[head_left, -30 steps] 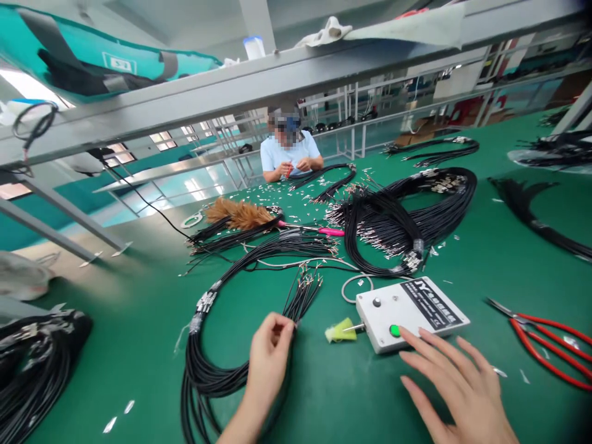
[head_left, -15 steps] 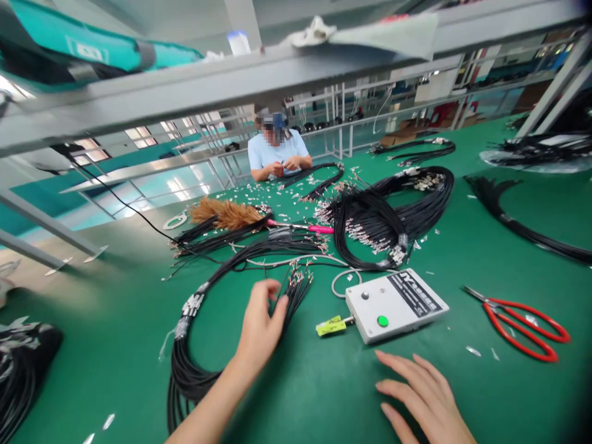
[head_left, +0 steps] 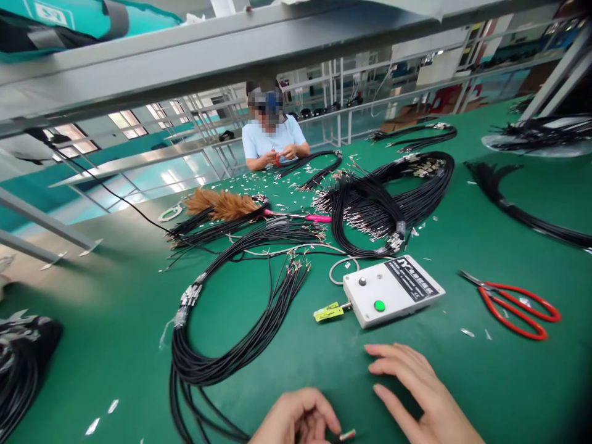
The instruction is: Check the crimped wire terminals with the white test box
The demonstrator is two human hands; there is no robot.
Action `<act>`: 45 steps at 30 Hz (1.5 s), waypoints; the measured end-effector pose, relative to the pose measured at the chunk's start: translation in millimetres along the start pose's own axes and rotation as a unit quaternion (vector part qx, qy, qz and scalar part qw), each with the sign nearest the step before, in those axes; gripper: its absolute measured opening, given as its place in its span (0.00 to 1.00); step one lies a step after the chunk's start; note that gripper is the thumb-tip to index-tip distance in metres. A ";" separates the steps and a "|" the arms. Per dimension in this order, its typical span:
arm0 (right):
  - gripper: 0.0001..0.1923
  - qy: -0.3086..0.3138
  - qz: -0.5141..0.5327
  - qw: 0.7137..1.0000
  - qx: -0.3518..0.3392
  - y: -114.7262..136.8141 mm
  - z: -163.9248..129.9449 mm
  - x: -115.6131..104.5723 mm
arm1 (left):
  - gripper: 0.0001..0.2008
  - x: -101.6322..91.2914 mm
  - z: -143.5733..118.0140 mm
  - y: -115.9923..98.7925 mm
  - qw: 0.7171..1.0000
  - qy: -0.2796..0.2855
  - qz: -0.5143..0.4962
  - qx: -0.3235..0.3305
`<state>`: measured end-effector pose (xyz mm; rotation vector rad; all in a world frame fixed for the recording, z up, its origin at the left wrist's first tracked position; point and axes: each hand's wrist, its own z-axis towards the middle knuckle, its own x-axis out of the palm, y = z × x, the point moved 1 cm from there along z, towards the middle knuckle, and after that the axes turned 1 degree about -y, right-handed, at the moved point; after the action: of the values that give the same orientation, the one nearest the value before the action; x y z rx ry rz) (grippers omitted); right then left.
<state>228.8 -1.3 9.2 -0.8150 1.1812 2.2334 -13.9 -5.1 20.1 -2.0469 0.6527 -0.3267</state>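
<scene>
Left hand (head_left: 298, 420) is seen pinching a terminal-tipped wire end (head_left: 346, 435) at near edge | right hand (head_left: 419, 385) spread flat on tabletop (head_left: 462, 382) | white tester box (head_left: 393, 290) untouched beyond | black wire bundle (head_left: 240, 333) judged largely unprocessed

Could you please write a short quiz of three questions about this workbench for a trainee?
1. True or false: the red scissors lie to the right of the white box.
2. Which colour is the round button on the white box? A red, B green, C blue.
3. Fill in: the left hand pinches a small metal piece in its ___.

Key: 1 true; 2 B; 3 fingers. The right hand lies open on the green table, holding nothing.
</scene>
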 end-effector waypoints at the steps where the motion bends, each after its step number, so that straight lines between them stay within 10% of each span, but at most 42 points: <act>1: 0.06 0.012 0.042 0.999 0.030 3.1 -0.3 0.1 | 0.29 0.6 1.0 -2.2 1.000 0.008 -0.010 0.001; 11: 0.10 0.107 0.301 0.919 0.232 28.1 1.6 16.8 | 0.03 13.0 -2.2 -18.9 0.969 -0.165 0.103 0.149; 23: 0.14 0.095 0.447 0.833 0.312 34.9 28.6 20.9 | 0.11 20.0 -1.1 -18.9 0.919 -0.278 0.141 0.241; 27: 0.08 0.052 0.405 0.868 0.284 36.5 31.9 24.0 | 0.11 21.6 -0.6 -16.0 0.910 -0.297 0.160 0.242; 32: 0.04 -0.065 0.245 0.964 0.075 39.1 33.4 20.8 | 0.12 24.6 1.2 -13.1 0.913 -0.313 0.129 0.226; 38: 0.15 -0.104 0.080 0.985 -0.109 40.8 23.9 21.2 | 0.12 25.7 1.1 -15.9 0.918 -0.330 0.067 0.211; 45: 0.03 -0.006 0.295 0.936 0.194 37.6 25.8 26.4 | 0.15 26.6 1.0 -18.5 0.921 -0.335 0.051 0.193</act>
<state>178.5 5.0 23.6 -0.3058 1.9828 2.2989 14.4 -11.6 34.6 -1.5869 0.2379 0.2888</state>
